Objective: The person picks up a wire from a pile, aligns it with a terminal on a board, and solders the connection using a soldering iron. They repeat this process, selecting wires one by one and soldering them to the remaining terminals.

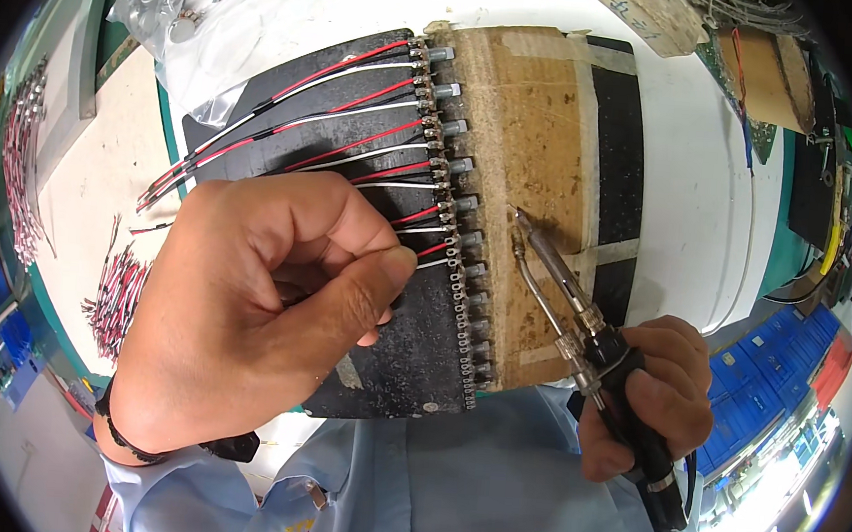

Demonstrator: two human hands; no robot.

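My left hand [254, 323] is closed in a pinch over a black board [396, 338]. A short red-and-white wire pair [433, 251] runs from its fingertips to a row of small metal-lugged parts [466, 203]. Several similar wire pairs [358, 103] reach from the parts farther up the row out to the left. In my right hand [669, 387] is a soldering iron [557, 263] with a thin metal feed tube [539, 296] alongside. Its tip is over the brown, stained cardboard [531, 105], apart from the row.
A bundle of red, white and black wires [122, 299] lies left of my left hand. More wires [26, 159] hang at the far left. A clear plastic bag [153, 0] with metal parts is at the back left. Blue bins [765, 369] stand at the right, beyond the white tabletop [688, 186].
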